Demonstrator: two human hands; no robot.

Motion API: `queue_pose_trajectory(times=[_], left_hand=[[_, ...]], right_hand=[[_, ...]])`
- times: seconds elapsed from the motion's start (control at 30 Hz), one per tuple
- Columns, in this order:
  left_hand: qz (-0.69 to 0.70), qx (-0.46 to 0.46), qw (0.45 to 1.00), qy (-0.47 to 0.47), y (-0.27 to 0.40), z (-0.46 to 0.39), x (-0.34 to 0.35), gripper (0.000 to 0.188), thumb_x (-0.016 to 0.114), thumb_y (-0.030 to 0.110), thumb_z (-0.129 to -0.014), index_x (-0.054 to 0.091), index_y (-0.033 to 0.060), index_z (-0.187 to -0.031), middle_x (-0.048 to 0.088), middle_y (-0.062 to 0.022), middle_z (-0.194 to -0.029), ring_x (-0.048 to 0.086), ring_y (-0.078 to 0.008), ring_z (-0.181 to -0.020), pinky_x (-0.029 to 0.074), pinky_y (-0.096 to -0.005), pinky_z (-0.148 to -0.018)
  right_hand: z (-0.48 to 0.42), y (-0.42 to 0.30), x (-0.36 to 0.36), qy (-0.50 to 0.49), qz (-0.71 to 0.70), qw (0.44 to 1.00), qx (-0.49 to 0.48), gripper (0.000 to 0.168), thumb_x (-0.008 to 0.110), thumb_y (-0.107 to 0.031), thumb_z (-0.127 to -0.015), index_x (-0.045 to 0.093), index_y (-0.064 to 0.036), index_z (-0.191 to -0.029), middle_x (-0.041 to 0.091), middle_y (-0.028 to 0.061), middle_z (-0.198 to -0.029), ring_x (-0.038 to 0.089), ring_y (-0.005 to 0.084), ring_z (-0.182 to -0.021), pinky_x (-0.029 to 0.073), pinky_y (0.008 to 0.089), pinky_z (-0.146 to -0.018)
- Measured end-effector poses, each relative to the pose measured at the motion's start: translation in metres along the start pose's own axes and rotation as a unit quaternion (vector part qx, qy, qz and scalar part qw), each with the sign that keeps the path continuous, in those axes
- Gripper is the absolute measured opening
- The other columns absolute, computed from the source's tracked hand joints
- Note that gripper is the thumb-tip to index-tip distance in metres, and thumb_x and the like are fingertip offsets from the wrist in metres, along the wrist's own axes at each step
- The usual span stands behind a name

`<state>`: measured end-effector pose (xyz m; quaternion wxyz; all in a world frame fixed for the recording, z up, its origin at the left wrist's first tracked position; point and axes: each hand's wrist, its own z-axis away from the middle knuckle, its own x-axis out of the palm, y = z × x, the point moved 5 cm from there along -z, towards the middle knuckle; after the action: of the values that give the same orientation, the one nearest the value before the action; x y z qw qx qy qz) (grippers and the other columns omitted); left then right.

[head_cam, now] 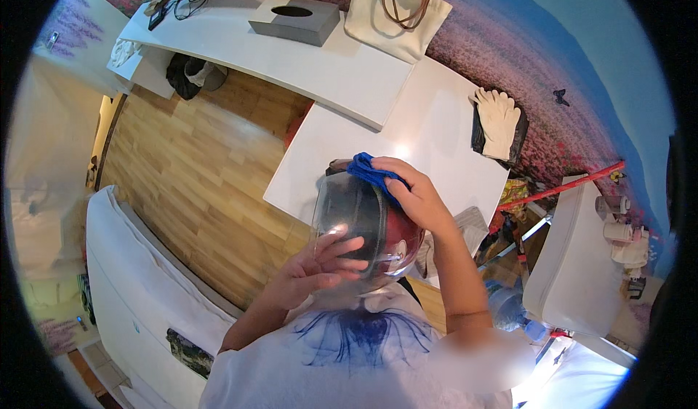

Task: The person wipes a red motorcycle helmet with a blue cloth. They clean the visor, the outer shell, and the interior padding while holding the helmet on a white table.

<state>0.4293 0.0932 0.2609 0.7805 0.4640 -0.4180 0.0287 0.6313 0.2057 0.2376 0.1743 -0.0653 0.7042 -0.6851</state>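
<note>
A dark red motorcycle helmet (398, 240) with a transparent visor (341, 207) is held close to my chest, its visor side towards the left. My right hand (406, 191) presses a bunched blue cloth (373, 174) on the helmet's far upper side. My left hand (322, 264) lies with spread fingers against the near left part of the visor, steadying the helmet. Something brown and dark, partly hidden, shows just beyond the helmet. A grey striped cloth (470, 226) lies on the white table (349, 131) to the right.
Cream gloves (499, 122) lie on a black plastic bag at the table's right. A grey tissue box (297, 19) and a canvas tote bag (395, 16) stand farther back. A white bed (147, 278) is at left, a large water bottle (507, 305) at right.
</note>
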Motion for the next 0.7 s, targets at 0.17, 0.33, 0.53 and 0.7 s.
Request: queue_pose_trajectory(times=[0.17,0.33,0.53,0.7], left_hand=[[-0.004,0.015,1.0,0.005,0.0,0.001,-0.001,0.071,0.051,-0.01,-0.09,0.023,0.0125,-0.151,0.038,-0.0157,-0.149,0.052,-0.0305,-0.125,0.046,-0.0389,-0.101],[-0.02,0.008,1.0,0.004,0.0,-0.001,-0.001,0.071,0.051,-0.01,-0.089,0.023,0.0122,-0.151,0.039,-0.015,-0.148,0.053,-0.0294,-0.124,0.047,-0.037,-0.1],[-0.026,-0.003,0.999,0.027,0.004,0.0,0.001,0.069,0.052,-0.011,-0.088,0.028,0.0103,-0.149,0.042,-0.0143,-0.146,0.055,-0.0277,-0.122,0.047,-0.0364,-0.099],[0.02,-0.051,0.995,0.083,-0.007,0.003,-0.017,0.068,0.061,-0.007,-0.084,0.033,0.0029,-0.145,0.048,-0.0154,-0.14,0.057,-0.0264,-0.118,0.048,-0.0373,-0.099]], right_hand=[[0.015,-0.048,0.028,0.017,0.181,0.975,-0.124,0.035,0.06,-0.008,-0.082,0.063,-0.006,-0.117,0.061,0.0159,-0.12,0.052,0.0337,-0.122,0.041,0.0428,-0.104],[0.015,-0.073,0.042,0.018,0.204,0.966,-0.156,0.034,0.062,-0.012,-0.081,0.063,-0.005,-0.114,0.063,0.0154,-0.118,0.055,0.0337,-0.118,0.042,0.0431,-0.102],[-0.014,-0.034,0.021,-0.008,0.104,0.993,-0.06,0.031,0.058,-0.014,-0.084,0.065,-0.005,-0.112,0.063,0.0167,-0.116,0.056,0.0342,-0.114,0.043,0.0429,-0.1],[0.028,-0.08,0.061,-0.013,0.218,0.95,-0.225,0.046,0.064,-0.01,-0.075,0.06,-0.007,-0.121,0.054,0.016,-0.131,0.047,0.0387,-0.125,0.04,0.049,-0.103]])
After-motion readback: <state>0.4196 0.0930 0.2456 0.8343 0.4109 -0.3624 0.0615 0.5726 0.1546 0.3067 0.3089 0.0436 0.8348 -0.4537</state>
